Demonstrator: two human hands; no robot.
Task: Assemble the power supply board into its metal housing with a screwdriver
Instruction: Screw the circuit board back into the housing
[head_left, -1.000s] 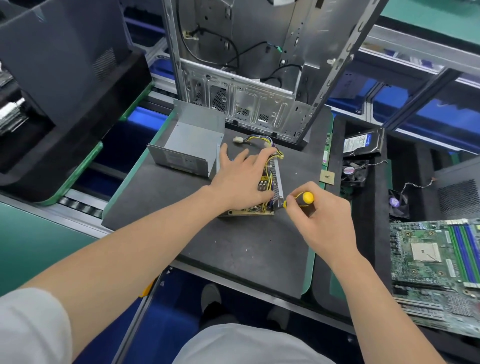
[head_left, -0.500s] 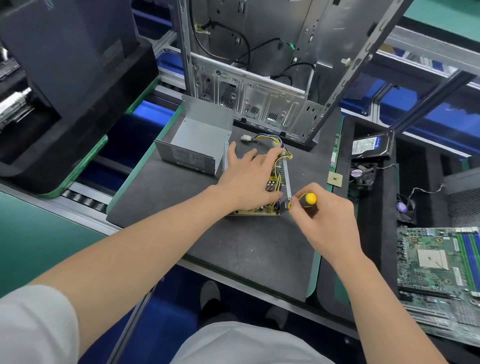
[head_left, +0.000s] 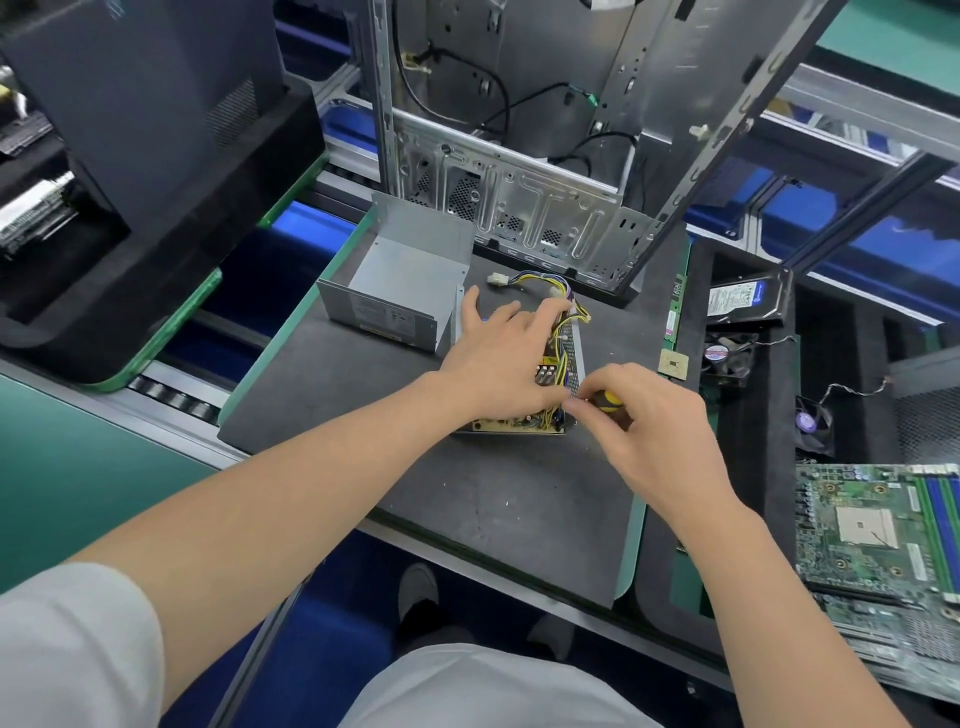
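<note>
The power supply board (head_left: 519, 423) with yellow wires (head_left: 563, 317) lies in the lower half of its metal housing, whose perforated side wall (head_left: 573, 358) shows at its right. My left hand (head_left: 498, 358) rests flat on top of the board, fingers spread. My right hand (head_left: 644, 415) grips a yellow-and-black screwdriver (head_left: 605, 400) at the board's near right corner; its tip is hidden. The grey housing cover (head_left: 400, 283) stands open-side-up just left of the board on the black mat (head_left: 467, 509).
A bare computer case (head_left: 545, 156) stands behind the mat. To the right lie a CPU chip (head_left: 672, 362), a hard drive (head_left: 745, 301), two small fans (head_left: 727, 353) and motherboards (head_left: 878, 525). A large black tray (head_left: 130, 156) sits at the left.
My right hand has turned over the screwdriver, so less of its yellow handle shows. My left hand stays pressed on the board.
</note>
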